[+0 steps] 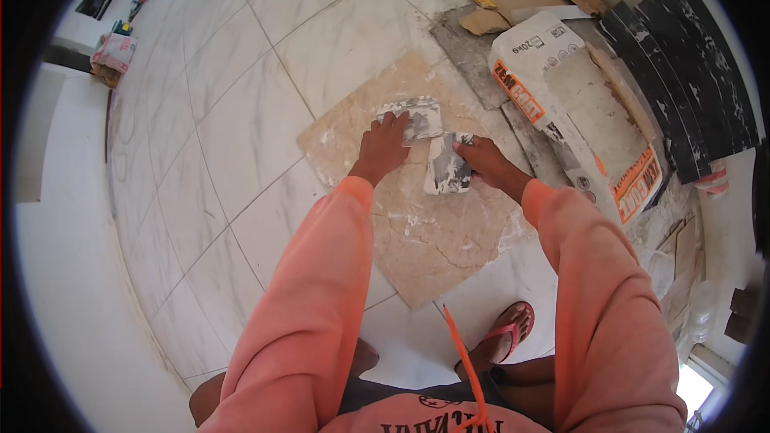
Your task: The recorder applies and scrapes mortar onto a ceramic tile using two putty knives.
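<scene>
Scraper [425, 118] smeared white, gripped by the left hand [383, 147], second scraper [446, 168] near it, pinched by the right hand [484, 157], beige tile [439, 232] beneath.

Flat grey rectangular plate [425, 119], white-smeared, crosswise; second grey rectangular plate [447, 167], white-smeared, lengthwise, beside first's near edge.

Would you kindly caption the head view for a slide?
Left grip on one white-smeared plate, right grip on another plate, over a beige slab.
</scene>
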`<state>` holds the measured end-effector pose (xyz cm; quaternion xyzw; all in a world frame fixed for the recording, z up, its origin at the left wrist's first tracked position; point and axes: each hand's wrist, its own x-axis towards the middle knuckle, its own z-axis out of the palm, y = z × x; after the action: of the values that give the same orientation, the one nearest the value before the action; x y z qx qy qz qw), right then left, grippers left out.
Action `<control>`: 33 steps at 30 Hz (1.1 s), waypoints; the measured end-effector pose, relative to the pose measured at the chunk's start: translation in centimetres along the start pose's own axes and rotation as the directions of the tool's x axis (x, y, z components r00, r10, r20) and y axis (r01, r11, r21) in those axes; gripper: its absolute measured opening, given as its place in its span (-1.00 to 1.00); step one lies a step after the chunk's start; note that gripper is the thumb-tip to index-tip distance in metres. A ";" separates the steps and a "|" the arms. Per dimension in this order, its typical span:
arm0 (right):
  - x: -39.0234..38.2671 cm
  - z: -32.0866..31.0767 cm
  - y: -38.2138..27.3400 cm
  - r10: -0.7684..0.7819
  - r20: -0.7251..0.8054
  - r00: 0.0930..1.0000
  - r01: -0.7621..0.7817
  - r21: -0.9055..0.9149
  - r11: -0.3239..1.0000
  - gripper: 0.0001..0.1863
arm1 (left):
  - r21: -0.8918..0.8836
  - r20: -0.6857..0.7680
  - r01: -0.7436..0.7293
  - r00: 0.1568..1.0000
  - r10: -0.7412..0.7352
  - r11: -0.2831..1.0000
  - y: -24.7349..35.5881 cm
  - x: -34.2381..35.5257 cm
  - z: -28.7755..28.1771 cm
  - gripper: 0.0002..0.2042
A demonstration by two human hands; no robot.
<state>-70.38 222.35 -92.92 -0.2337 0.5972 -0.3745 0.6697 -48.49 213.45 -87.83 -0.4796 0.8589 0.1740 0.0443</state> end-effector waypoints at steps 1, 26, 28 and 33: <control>-0.3 -0.1 -0.5 0.001 0.002 1.000 -0.001 -0.002 1.000 -0.83 | 0.044 -0.053 -0.035 0.998 0.037 0.998 -0.1 0.2 0.0 -0.27; 3.1 -1.8 -8.9 -0.310 0.210 0.927 0.323 -0.868 0.377 -0.63 | -0.139 0.039 0.256 0.967 -0.253 0.957 -9.5 -8.1 -20.3 -0.74; 5.1 -4.1 -7.7 -0.432 0.152 0.889 0.307 -0.898 0.316 -0.62 | -0.290 0.054 0.262 0.965 -0.258 0.921 -9.0 -10.0 -19.4 -0.74; 4.6 -0.3 -7.0 -0.308 0.199 0.931 0.290 -0.913 0.286 -0.68 | -0.672 0.175 0.353 0.930 -0.324 0.651 -9.8 -12.3 -13.0 -0.81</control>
<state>-72.20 214.48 -90.51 -0.6758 0.6532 -0.0879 0.3299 -32.48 214.27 -75.15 -0.6088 0.6249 0.4803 -0.0899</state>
